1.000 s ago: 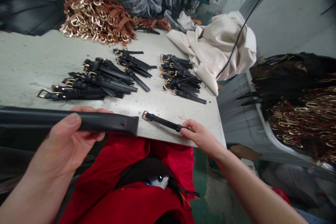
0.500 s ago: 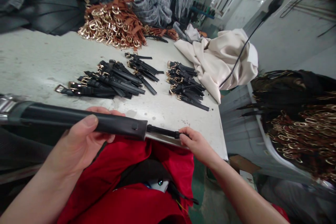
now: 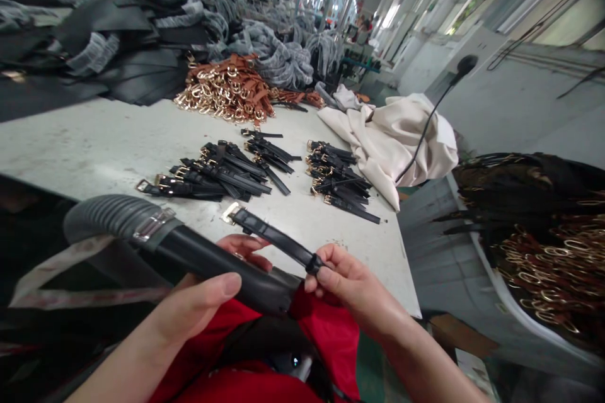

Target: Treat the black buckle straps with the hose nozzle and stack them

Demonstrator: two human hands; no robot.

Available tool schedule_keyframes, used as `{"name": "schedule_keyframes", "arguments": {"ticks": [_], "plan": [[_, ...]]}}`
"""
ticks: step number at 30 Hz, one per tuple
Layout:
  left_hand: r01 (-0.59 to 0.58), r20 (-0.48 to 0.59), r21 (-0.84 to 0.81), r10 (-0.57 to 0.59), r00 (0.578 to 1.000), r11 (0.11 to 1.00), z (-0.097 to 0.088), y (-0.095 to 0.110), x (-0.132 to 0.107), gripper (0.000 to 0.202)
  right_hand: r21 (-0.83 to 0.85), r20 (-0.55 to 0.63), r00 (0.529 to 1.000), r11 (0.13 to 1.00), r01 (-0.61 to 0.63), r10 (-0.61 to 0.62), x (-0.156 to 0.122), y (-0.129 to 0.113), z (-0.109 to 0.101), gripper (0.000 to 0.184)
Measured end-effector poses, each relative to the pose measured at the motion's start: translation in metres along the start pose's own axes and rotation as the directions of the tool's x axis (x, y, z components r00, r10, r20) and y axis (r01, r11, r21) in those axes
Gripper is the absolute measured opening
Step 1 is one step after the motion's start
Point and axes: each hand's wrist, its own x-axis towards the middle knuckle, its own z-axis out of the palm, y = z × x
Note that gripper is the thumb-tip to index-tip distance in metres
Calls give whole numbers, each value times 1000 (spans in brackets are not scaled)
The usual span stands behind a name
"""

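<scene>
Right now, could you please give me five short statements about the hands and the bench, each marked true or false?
1. The left hand holds a nozzle. True.
2. The right hand holds a strap. True.
3. The strap is brown. False: it is black.
4. The cream cloth lies to the right of the brown pile on the bench. True.
5. The strap is inside the nozzle. False: it is outside.

black strap [image 3: 278, 239], black nozzle [image 3: 205, 256], cream cloth [image 3: 399, 132]
</scene>
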Motion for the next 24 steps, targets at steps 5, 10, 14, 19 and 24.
{"name": "schedule_keyframes", "arguments": {"ticks": [5, 10, 14, 19, 24], "plan": [[-74, -68, 19, 75, 995, 997, -2, 13, -1, 38, -147, 16, 999, 988, -35, 38, -4, 8, -3, 46], [-66, -37, 104, 70, 997, 992, -3, 15, -4, 42, -296, -7, 998, 953, -68, 69, -5, 11, -2, 36], [-25, -51, 181, 35, 998, 983, -2, 12, -9, 48, -502, 22, 996, 863, -63, 86, -6, 10, -3, 22], [-12, -54, 242, 26, 998, 970, 4, 9, -11, 50, -638, 41, 999, 770, 8, 24, -3, 9, -2, 20], [85, 36, 202, -95, 995, 976, 13, -2, -14, 54, -615, 59, 998, 788, 25, 14, 4, 0, 9, 19]]}}
